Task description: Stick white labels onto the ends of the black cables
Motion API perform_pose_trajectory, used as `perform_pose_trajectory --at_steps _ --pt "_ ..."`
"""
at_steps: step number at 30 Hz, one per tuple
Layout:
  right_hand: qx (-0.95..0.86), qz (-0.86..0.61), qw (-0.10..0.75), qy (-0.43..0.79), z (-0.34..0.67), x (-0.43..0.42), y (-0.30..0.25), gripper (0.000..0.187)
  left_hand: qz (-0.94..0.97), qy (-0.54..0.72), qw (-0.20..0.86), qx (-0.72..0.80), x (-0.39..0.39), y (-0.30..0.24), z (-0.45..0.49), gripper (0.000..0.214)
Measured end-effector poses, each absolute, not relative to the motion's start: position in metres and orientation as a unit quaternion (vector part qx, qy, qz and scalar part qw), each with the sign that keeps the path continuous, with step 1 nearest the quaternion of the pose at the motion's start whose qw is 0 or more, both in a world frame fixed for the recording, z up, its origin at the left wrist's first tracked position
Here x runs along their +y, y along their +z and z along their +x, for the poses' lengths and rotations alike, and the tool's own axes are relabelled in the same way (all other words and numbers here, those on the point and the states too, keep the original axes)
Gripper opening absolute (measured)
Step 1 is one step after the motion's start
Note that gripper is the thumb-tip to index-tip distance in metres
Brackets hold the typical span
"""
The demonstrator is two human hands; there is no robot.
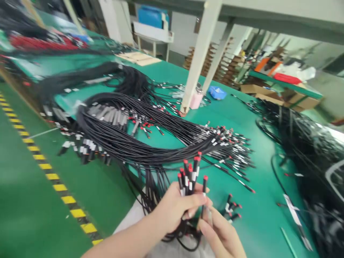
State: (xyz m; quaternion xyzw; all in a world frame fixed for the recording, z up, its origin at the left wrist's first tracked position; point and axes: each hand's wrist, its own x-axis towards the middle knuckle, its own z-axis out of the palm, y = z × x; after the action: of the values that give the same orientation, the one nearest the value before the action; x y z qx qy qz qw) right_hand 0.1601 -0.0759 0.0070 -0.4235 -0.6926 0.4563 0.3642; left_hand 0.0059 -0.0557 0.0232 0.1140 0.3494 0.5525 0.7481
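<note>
My left hand [185, 204] is wrapped round a bunch of black cables [190, 175] with red-tipped ends and white labels standing upright. Its thumb also presses on a single red-tipped cable [204, 184] set a little apart from the bunch. Lower on that same single cable, my right hand [215, 229] pinches with thumb and fingers. Loops of black cable hang below both hands over my lap. Just right of my hands, several more red-tipped cable ends [232, 208] lie at the table edge.
A long bundle of black cables [139, 148] curves across the green table [166, 139]. More cables [317, 161] are heaped at right. A white post [200, 57] rises by a pink container [196, 99] and a blue tray [217, 92]. Yellow-black tape [56, 182] marks the floor.
</note>
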Motion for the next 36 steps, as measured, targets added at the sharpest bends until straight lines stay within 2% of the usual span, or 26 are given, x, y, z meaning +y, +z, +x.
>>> perform_pose_trajectory --at_steps 2,5,7,10,15,20,31,36 --pt "-0.657 -0.422 0.357 0.512 0.166 -0.068 0.008 0.035 0.110 0.545 0.752 0.354 -0.055 0.025 0.004 0.021" --pt "-0.623 -0.451 0.385 0.510 0.176 -0.060 0.011 0.030 0.119 0.540 0.745 0.374 -0.052 0.029 0.004 0.021" --pt "-0.598 -0.450 0.448 0.490 0.178 -0.057 0.014 0.028 0.119 0.530 0.750 0.377 -0.051 0.031 0.004 0.021" --pt "-0.564 -0.433 0.545 0.444 0.173 -0.054 0.019 0.043 0.112 0.521 0.754 0.383 -0.051 0.032 0.003 0.020" --pt "-0.603 -0.385 0.599 0.359 0.157 -0.053 0.021 0.041 0.101 0.513 0.758 0.389 -0.051 0.032 0.003 0.023" --pt "-0.656 -0.323 0.596 0.333 0.152 -0.052 0.016 0.055 0.077 0.515 0.760 0.389 -0.048 0.033 0.004 0.030" --pt "-0.708 -0.323 0.564 0.276 0.158 -0.053 0.010 0.062 0.113 0.498 0.755 0.411 -0.047 0.030 0.005 0.029" --pt "-0.718 -0.356 0.547 0.243 0.160 -0.051 0.011 0.052 0.122 0.501 0.752 0.410 -0.047 0.022 0.007 0.027"
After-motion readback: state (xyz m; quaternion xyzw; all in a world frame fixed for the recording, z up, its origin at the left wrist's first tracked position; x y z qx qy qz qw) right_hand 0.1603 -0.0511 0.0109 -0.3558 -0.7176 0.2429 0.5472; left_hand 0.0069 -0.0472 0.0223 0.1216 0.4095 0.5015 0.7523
